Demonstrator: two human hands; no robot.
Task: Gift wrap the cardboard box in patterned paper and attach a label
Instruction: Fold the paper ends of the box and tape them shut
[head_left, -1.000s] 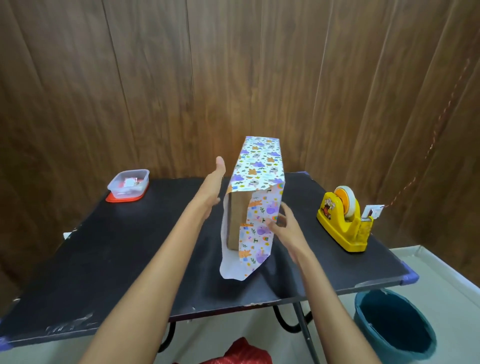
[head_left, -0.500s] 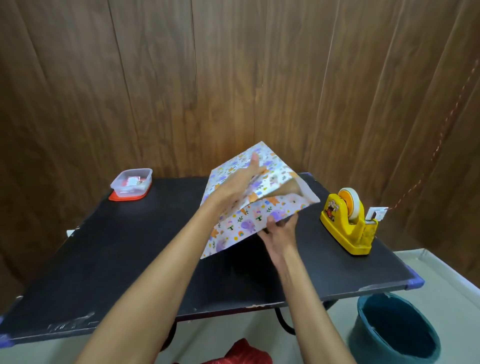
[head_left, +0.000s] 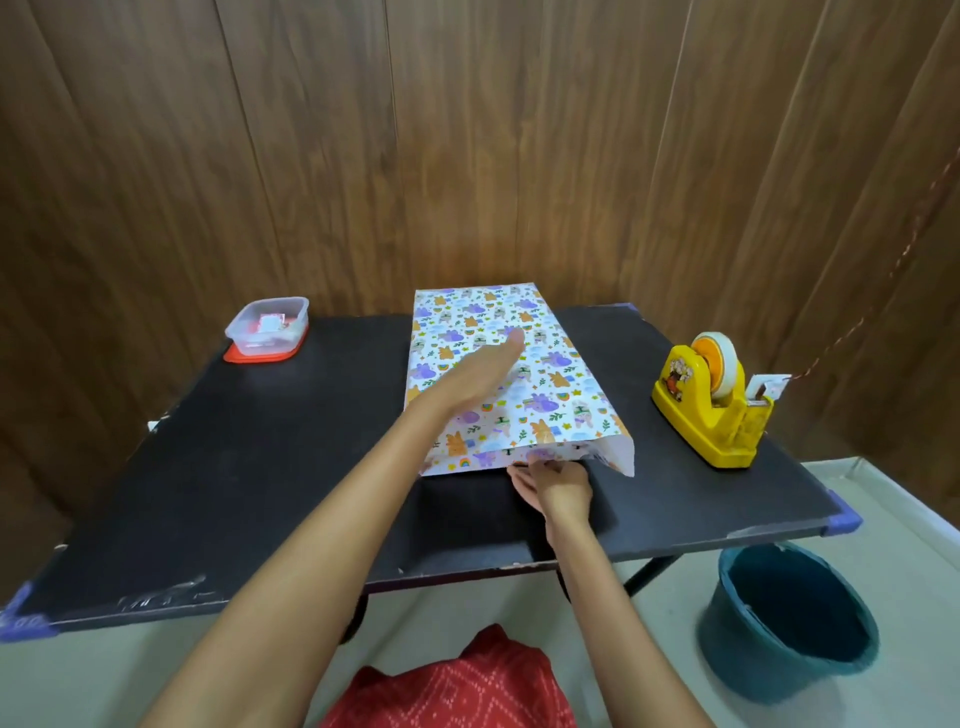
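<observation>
Matte black table (head_left: 260, 467) against a wood-panelled wall (head_left: 467, 130). My left hand (head_left: 483, 376) lies flat, fingers straight, on the paper-wrapped box (head_left: 550, 379); my right hand (head_left: 556, 486) pinches its loose near flap.

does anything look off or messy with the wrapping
The patterned paper is unfinished at its near end: a flap at the near-right corner sticks out loose, white underside showing. The right hand is at that edge; the left hand lies flat on top.
</observation>
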